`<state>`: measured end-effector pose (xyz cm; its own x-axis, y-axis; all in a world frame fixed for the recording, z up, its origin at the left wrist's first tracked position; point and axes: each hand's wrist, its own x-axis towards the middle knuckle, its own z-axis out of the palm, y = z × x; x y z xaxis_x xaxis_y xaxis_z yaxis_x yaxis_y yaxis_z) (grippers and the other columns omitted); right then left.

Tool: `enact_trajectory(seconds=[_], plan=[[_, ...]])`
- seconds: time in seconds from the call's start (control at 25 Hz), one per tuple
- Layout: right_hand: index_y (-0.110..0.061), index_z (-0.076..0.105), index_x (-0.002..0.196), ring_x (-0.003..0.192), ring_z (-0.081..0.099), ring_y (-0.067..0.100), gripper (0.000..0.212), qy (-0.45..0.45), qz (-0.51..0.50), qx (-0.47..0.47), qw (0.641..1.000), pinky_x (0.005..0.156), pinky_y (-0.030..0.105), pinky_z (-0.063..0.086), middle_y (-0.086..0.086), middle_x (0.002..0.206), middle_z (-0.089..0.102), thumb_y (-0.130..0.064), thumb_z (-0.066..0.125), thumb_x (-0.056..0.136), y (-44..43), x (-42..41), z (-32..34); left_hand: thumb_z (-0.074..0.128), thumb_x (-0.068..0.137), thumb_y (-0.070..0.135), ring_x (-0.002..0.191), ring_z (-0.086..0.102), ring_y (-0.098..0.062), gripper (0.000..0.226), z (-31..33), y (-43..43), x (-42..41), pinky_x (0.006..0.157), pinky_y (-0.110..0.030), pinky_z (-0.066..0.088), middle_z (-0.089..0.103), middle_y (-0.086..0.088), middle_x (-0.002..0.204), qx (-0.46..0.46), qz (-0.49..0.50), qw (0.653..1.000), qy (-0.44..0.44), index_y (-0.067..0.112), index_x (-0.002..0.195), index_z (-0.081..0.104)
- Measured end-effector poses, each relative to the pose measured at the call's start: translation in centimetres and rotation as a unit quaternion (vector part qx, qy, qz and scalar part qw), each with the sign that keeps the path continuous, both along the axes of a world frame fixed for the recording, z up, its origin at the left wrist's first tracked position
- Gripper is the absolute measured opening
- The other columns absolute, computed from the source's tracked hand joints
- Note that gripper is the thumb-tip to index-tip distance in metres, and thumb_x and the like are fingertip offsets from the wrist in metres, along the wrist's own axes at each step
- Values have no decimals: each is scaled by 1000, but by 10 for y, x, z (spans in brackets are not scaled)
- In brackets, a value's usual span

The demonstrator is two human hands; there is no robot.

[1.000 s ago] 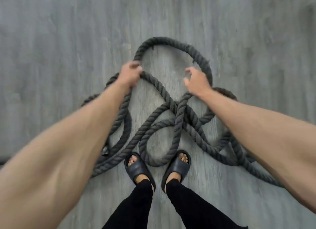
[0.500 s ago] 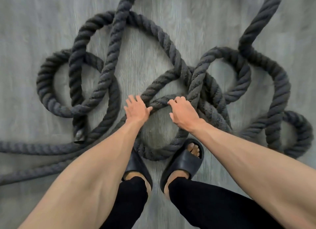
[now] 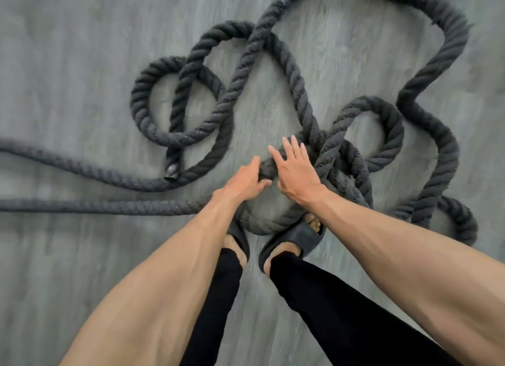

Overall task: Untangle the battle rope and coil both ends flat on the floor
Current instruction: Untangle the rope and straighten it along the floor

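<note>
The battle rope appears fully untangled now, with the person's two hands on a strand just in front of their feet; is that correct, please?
Not quite: the battle rope is tangled, with loops crossing over one another, as the head view shows. The left hand and right hand are indeed on a strand just in front of the feet.

An indoor workout space, home or gym unclear: grey wood-look plank floor, a thick dark battle rope tangled across it, and a person standing in black slide sandals.
</note>
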<state>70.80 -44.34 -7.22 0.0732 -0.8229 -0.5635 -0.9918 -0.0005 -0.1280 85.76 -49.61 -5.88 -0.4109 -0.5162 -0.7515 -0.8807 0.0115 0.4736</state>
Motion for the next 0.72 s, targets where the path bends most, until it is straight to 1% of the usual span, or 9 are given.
enact_trajectory(seconds=[0.12, 0.2, 0.28, 0.36, 0.44, 0.56, 0.6, 0.64, 0.72], plan=[[-12, 38, 148, 150, 19, 40, 66, -38, 50, 65, 996, 122, 51, 14, 19, 151, 39, -29, 64, 91, 8, 8, 52, 70, 86, 43, 86, 50, -21, 40, 74, -4, 28, 72, -37, 38, 56, -3, 98, 95, -62, 993, -4, 16, 96, 42], [-13, 47, 138, 140, 37, 36, 55, -104, 35, 90, 990, 117, 49, 24, 13, 135, 53, -25, 65, 87, 15, 15, 81, 74, 79, 51, 84, 52, -19, 44, 118, -9, 51, 78, -40, 43, 56, 1, 96, 138, -104, 985, -29, 21, 91, 45], [-16, 52, 129, 126, 48, 29, 49, -135, 35, 111, 984, 108, 46, 33, 8, 124, 58, -26, 68, 84, 29, 31, 107, 76, 74, 56, 89, 56, -19, 48, 155, -3, 78, 84, -42, 46, 56, 4, 97, 172, -134, 974, -54, 22, 94, 48], [-19, 53, 129, 126, 47, 25, 53, -133, 58, 137, 980, 107, 46, 35, 3, 127, 57, -31, 73, 81, 52, 52, 124, 76, 72, 58, 91, 55, -19, 47, 181, 18, 103, 82, -42, 46, 56, 3, 102, 217, -155, 962, -55, 25, 92, 49], [-22, 51, 134, 133, 42, 23, 58, -126, 72, 167, 975, 113, 48, 30, -1, 132, 56, -33, 74, 83, 88, 78, 131, 77, 74, 56, 85, 52, -18, 43, 200, 50, 128, 75, -38, 42, 55, 4, 100, 250, -170, 952, -55, 28, 87, 46], [-18, 51, 134, 130, 48, 22, 51, -171, 12, 153, 973, 119, 51, 22, 3, 130, 59, -25, 71, 87, 151, 116, 148, 76, 81, 44, 82, 63, -20, 39, 213, 101, 171, 71, -35, 50, 67, 0, 97, 300, -102, 947, -44, 21, 93, 47], [-17, 51, 133, 128, 51, 22, 49, -179, -10, 143, 973, 119, 50, 23, 5, 129, 60, -24, 69, 88, 169, 123, 155, 73, 84, 47, 84, 68, -22, 40, 216, 117, 184, 76, -37, 55, 73, -5, 96, 318, -61, 946, -31, 16, 96, 50], [-15, 51, 131, 125, 54, 24, 46, -178, -24, 135, 974, 117, 48, 26, 7, 127, 61, -26, 68, 90, 184, 128, 165, 68, 84, 55, 88, 71, -24, 46, 218, 130, 195, 83, -41, 57, 75, -7, 96, 313, -22, 949, -18, 13, 98, 55], [-11, 53, 126, 117, 58, 30, 42, -170, -40, 140, 975, 107, 43, 37, 12, 122, 64, -32, 66, 92, 212, 137, 187, 54, 88, 65, 96, 69, -23, 54, 221, 151, 209, 94, -42, 51, 74, -4, 97, 219, 37, 975, -11, 13, 102, 65]])
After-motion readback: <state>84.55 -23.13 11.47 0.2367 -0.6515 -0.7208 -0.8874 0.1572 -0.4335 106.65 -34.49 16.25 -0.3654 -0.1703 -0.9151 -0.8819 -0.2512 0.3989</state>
